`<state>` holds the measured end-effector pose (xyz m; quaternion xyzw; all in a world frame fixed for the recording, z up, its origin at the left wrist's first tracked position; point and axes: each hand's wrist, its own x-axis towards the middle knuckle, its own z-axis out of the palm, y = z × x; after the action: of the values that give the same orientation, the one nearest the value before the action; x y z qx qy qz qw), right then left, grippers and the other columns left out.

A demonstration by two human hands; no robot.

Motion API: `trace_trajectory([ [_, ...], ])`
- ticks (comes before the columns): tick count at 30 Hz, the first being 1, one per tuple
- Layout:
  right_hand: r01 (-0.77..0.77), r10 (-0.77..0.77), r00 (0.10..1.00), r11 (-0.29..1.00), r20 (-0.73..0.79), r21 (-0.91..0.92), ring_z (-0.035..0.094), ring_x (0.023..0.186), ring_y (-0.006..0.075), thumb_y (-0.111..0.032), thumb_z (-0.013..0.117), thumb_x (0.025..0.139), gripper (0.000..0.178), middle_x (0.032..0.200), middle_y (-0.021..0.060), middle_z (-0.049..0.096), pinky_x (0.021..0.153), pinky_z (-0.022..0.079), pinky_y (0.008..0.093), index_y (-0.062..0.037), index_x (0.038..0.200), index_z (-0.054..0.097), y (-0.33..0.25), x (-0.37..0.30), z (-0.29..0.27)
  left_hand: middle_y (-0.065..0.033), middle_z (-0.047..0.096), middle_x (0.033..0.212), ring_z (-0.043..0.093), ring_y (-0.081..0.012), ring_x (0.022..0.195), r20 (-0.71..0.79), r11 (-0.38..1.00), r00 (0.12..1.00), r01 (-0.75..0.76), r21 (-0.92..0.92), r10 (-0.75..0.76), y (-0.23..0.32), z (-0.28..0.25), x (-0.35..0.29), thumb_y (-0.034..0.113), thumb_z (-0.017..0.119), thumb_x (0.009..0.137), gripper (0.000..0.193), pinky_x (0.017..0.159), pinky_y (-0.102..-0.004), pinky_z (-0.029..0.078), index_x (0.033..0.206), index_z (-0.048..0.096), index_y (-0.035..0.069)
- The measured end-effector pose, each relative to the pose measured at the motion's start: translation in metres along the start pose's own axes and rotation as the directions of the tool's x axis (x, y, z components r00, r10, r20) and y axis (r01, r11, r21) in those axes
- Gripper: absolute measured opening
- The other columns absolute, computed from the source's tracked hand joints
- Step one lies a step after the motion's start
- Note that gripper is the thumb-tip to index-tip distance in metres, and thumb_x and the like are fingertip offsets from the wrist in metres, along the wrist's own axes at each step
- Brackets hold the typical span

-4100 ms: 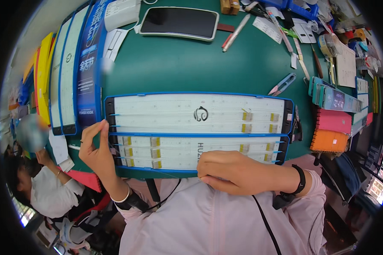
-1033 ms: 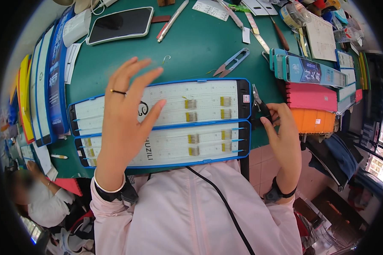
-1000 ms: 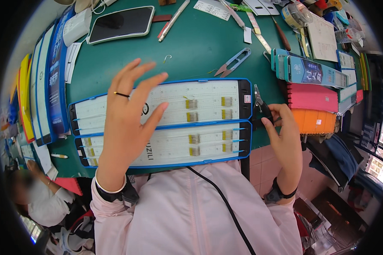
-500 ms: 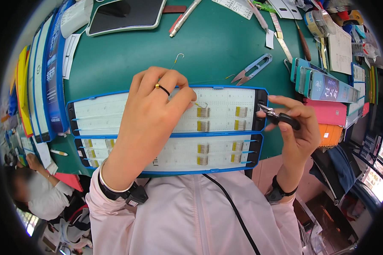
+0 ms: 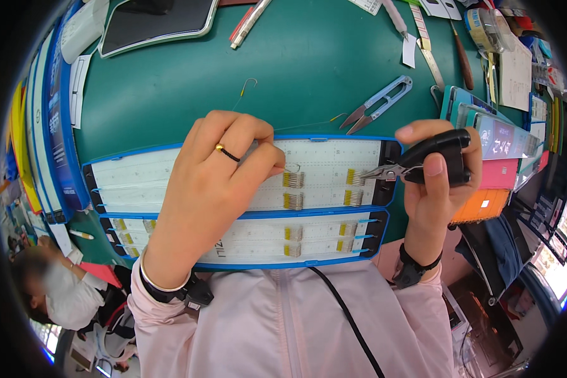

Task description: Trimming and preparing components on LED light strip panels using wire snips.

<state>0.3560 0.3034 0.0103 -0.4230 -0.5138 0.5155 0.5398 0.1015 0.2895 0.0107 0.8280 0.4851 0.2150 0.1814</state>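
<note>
fingers of the right hand [image 5: 438, 195] grip pliers [image 5: 446, 151], tips beside hooks [image 5: 354, 179] in the case [image 5: 321, 211] on the tabletop [image 5: 309, 75]; those of the left hand [image 5: 214, 173] pinch closed over the case, any hold unclear.

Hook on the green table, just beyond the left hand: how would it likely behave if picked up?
The hook is probably very light, being so slim. Its bend likely stays stiff, while the fine line running from it toward the left hand looks floppy and would probably trail. The curved end may snag.
</note>
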Motion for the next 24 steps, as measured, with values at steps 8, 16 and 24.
trace_trajectory([
  [8, 0.135, -0.115, 0.978, 0.985, 0.175, -0.106, 0.057, 0.075, 0.0114, 0.005, 0.073, 0.075, 0.070, 0.094, 0.0164, 0.060, 0.062, 0.048, 0.0206, -0.0021, 0.128, 0.028, 0.010, 0.000, 0.002, -0.0041, 0.058, 0.096, 0.054, -0.0253, 0.094, -0.038, 0.985, 0.997, -0.053, 0.165, 0.060, 0.004, 0.009, 0.000, 0.004, 0.077, 0.060, 0.028, 0.077, -0.0354, 0.047, 0.083, 0.061, 0.006],
  [16, 0.079, -0.062, 0.960, 0.996, 0.273, -0.050, 0.060, 0.078, 0.0139, 0.008, 0.079, 0.067, 0.046, 0.097, 0.0204, 0.062, 0.060, 0.048, 0.0195, -0.0018, 0.097, 0.045, 0.015, -0.002, 0.008, -0.0019, 0.057, 0.097, 0.054, -0.0233, 0.096, -0.014, 0.981, 0.993, -0.115, 0.156, 0.118, 0.004, 0.006, 0.002, 0.005, 0.076, 0.059, 0.029, 0.078, -0.0342, 0.047, 0.083, 0.061, 0.008],
  [24, 0.132, -0.069, 0.926, 0.980, 0.371, -0.149, 0.066, 0.079, 0.0217, 0.007, 0.081, 0.064, 0.038, 0.086, 0.0214, 0.066, 0.061, 0.050, 0.0256, -0.0023, 0.082, 0.049, 0.010, 0.001, 0.013, -0.0027, 0.054, 0.101, 0.051, -0.0228, 0.100, 0.012, 0.943, 0.991, -0.131, 0.304, 0.134, 0.004, 0.014, -0.002, 0.004, 0.073, 0.061, 0.027, 0.077, -0.0338, 0.048, 0.084, 0.059, 0.007],
])
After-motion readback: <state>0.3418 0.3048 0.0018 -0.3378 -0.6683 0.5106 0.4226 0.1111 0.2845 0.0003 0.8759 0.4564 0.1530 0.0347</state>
